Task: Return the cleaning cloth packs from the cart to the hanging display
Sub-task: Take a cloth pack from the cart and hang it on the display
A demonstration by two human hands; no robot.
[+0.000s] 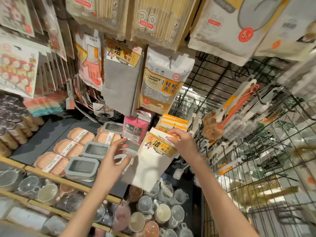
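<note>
White cleaning cloth pack (152, 161) with yellow header card, tilted, its top edge at the hanging display (174, 123) of matching yellow-topped packs, directly below the sponge pack (162, 82).

**A household-goods shop**

Packaged wares are hung in rows on a wire grid display (222, 93), each marked with a round red price sticker (245, 35). Soap boxes (51, 163) and cups (162, 213) are laid out on shelves below.
</note>
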